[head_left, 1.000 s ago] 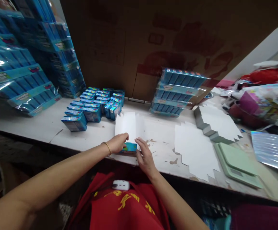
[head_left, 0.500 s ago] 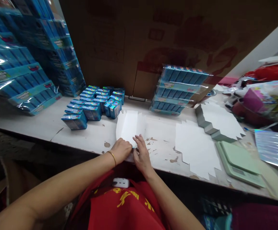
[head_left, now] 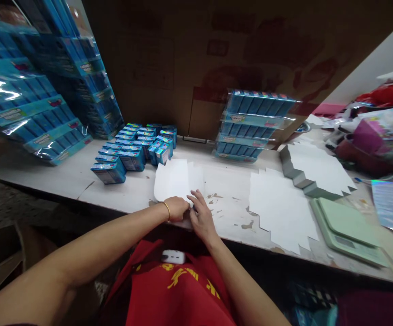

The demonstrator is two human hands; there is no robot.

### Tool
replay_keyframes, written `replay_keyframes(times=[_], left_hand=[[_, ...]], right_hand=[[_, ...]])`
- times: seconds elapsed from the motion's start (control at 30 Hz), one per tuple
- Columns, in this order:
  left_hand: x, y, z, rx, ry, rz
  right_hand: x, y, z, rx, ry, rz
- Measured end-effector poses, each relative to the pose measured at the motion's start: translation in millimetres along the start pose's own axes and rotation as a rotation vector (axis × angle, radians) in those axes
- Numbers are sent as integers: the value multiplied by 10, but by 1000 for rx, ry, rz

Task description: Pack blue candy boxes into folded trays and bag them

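Observation:
A white cardboard carton blank, partly folded along its length, lies at the table's front edge before me. My left hand is closed with curled fingers on the blank's near end. Close beside it on the right, my right hand has its fingers stretched out and apart along the blank's near right side, the thumb pointing toward my left hand. The spot where the fingertips meet the card is partly hidden. Just behind the blank stand several small blue boxes in loose rows.
Film-wrapped blue display packs are stacked at the left, and another stack stands at the back. Flat white blanks, a thicker pile of blanks and a green scale lie at the right. A large brown carton rises behind.
The blank's left panel has tipped outward to the left and now looks wider and flatter. My left hand has shifted slightly right; my right hand has barely moved.

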State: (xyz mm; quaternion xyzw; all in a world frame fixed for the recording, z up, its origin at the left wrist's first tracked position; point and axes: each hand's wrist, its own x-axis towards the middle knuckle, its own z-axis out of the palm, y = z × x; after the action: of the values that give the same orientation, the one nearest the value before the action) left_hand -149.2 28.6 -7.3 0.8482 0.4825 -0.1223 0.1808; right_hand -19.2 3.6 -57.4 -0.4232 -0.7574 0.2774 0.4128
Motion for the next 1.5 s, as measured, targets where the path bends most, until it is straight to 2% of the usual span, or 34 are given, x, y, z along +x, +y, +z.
replay_keyframes(times=[0.13, 0.2, 0.27, 0.33, 0.4, 0.5, 0.57, 0.6, 0.67, 0.73, 0.83, 0.9, 0.97, 1.03, 1.1, 1.13, 1.2, 1.27, 1.33, 1.43, 1.5], left_hand=[[-84, 35, 29, 34, -43, 47], [-190, 74, 50, 40, -2, 69], [-324, 82, 40, 6, 86, 96], [-460, 19, -15, -92, 217, 109], [-563, -138, -96, -221, 411, 69], [-595, -508, -174, -345, 749, -120], [-527, -773, -162, -386, 842, -292], [-472, -892, -140, -417, 834, -378], [-340, -1076, -80, -512, 746, -530], [-206, -1179, -18, -602, 651, -611], [-66, -1210, 67, -643, 585, -614], [-27, -1190, 114, -636, 574, -612], [-22, -1172, 147, -617, 570, -609], [-29, -1166, 159, -584, 570, -596], [-32, -1167, 148, -542, 568, -576], [-31, -1165, 135, -520, 563, -564], [-25, -1144, 103, -478, 548, -534], [-18, -1101, 72, -438, 533, -489], [-10, -1046, 53, -408, 507, -419], [8, -979, 46, -390, 444, -329], [11, -957, 47, -393, 396, -308]], right_hand=[[-19, 1, -206, -94, -51, 1], [-7, -69, -358, -227, -57, -49], [18, -202, -479, -361, -78, -132], [50, -376, -514, -455, -133, -209], [86, -546, -433, -521, -199, -265], [137, -690, -130, -627, -337, -314], [141, -686, 116, -707, -435, -279], [122, -662, 226, -742, -472, -250], [27, -606, 384, -779, -519, -229], [-142, -596, 437, -781, -556, -268], [-392, -741, 323, -756, -676, -260], [-396, -900, 167, -662, -785, -245], [-188, -1007, 28, -548, -809, -253], [187, -974, -21, -531, -718, -213], [598, -784, 45, -608, -603, -138], [772, -651, 109, -647, -600, -132], [1003, -375, 253, -724, -691, -99], [1077, -167, 358, -762, -768, -107], [1051, -65, 384, -747, -774, -157], [975, -61, 310, -675, -716, -223], [954, -79, 240, -671, -598, -144]])
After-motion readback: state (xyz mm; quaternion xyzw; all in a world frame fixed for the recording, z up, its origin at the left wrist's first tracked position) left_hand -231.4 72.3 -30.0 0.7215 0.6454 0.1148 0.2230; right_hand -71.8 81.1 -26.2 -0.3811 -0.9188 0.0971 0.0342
